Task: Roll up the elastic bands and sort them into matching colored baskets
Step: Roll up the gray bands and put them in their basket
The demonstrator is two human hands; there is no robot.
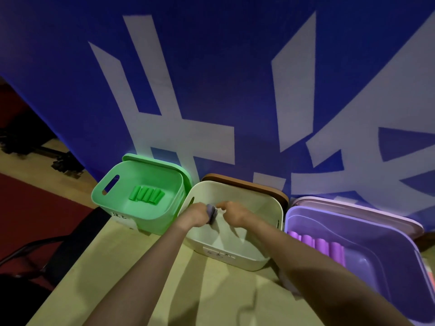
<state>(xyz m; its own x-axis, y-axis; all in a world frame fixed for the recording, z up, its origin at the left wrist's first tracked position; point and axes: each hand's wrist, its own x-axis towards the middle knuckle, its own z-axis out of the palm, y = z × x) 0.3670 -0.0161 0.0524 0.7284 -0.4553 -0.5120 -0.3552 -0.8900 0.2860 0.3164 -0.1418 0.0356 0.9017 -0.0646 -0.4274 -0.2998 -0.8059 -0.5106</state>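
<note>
Because the purple band (211,213) is a thin strip of elastic, it should be very light, soft and springy, and a roll of it will likely loosen as soon as the pressure comes off. The safest hold is across the roll's width, thumb on one side and fingers on the other, with the loose tail kept taut. It is not fragile, and its surface probably gives some grip rather than slipping.

It shows as a small, dull purple-grey wad, partly rolled. Blur hides how many turns it has, and its free end cannot be made out. It is held in the air above the cream basket (247,260), between both hands.

The left hand (196,214) has its fingers curled round the roll at the band's nine o'clock side. The right hand (233,212), at its three o'clock, is also curled and appears to pinch the band's edge.

From the hands, the purple basket (400,267) lies at four o'clock on the counter (131,267), with purple rolls (317,245) lined up inside. The green basket (131,175) sits at ten o'clock, holding green rolls (146,195).
</note>
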